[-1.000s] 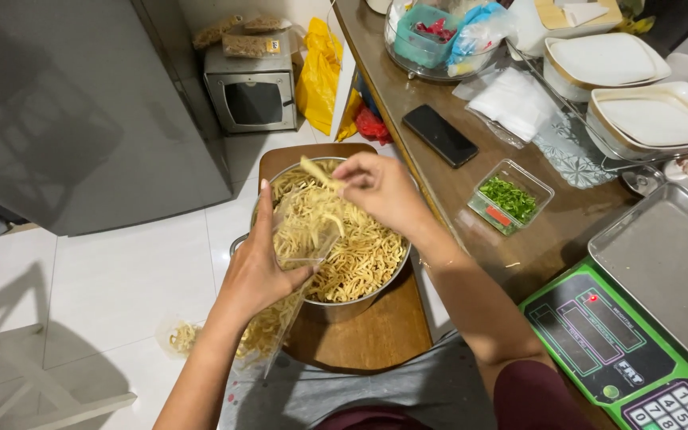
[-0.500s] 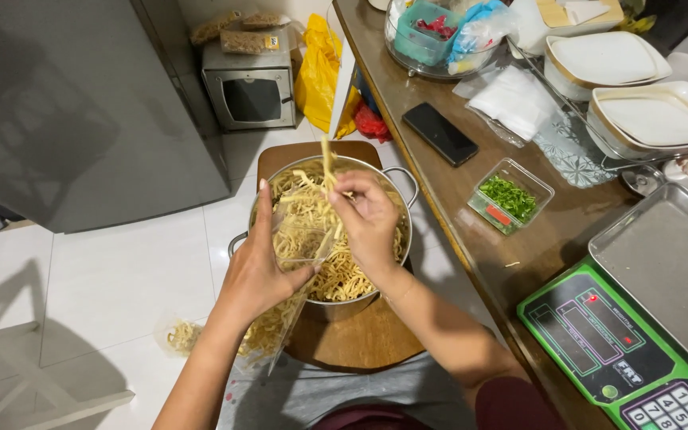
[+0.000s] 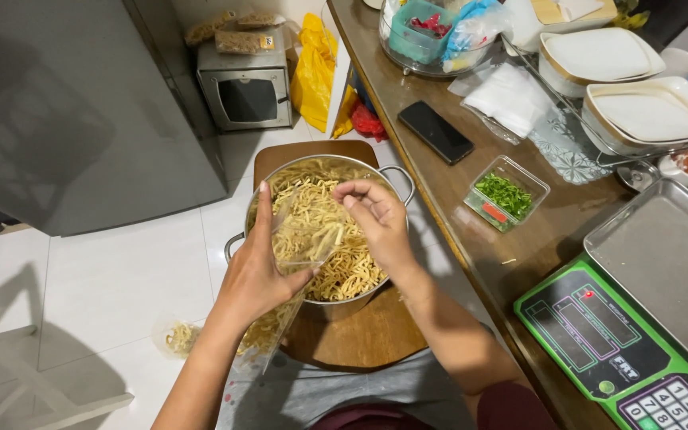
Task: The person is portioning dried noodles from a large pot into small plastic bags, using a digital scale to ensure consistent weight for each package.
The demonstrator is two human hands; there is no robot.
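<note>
white tiled kitchen floor [image 3: 121, 279] under me, and i'm sat low with a round wooden stool [image 3: 360, 334] between my knees. my left hand [image 3: 256, 275] is closed around the mouth of a thin clear plastic bag [image 3: 292, 239], holding it open over the big round steel pot with two loop handles [image 3: 396, 179] that sits on the stool. my right hand [image 3: 380, 219] is just above the pot with fingertips pinched together; looks like a few strands in there but i honestly can't tell for sure. the pot's heaped with pale yellow fried noodles [image 3: 336, 239], and the lower part of the bag already has some in it, hanging over the stool's edge.

what worries me: a small clump of noodles [image 3: 178, 336] is already on the tiles, so more could easily miss that floppy bag mouth. the pot is nearly as wide as the stool, so i reckon a knock could tip it.

further out, on the brown wooden counter [image 3: 471, 223] to my right, there's a black phone [image 3: 435, 131] and a green-faced digital scale [image 3: 631, 334].
</note>
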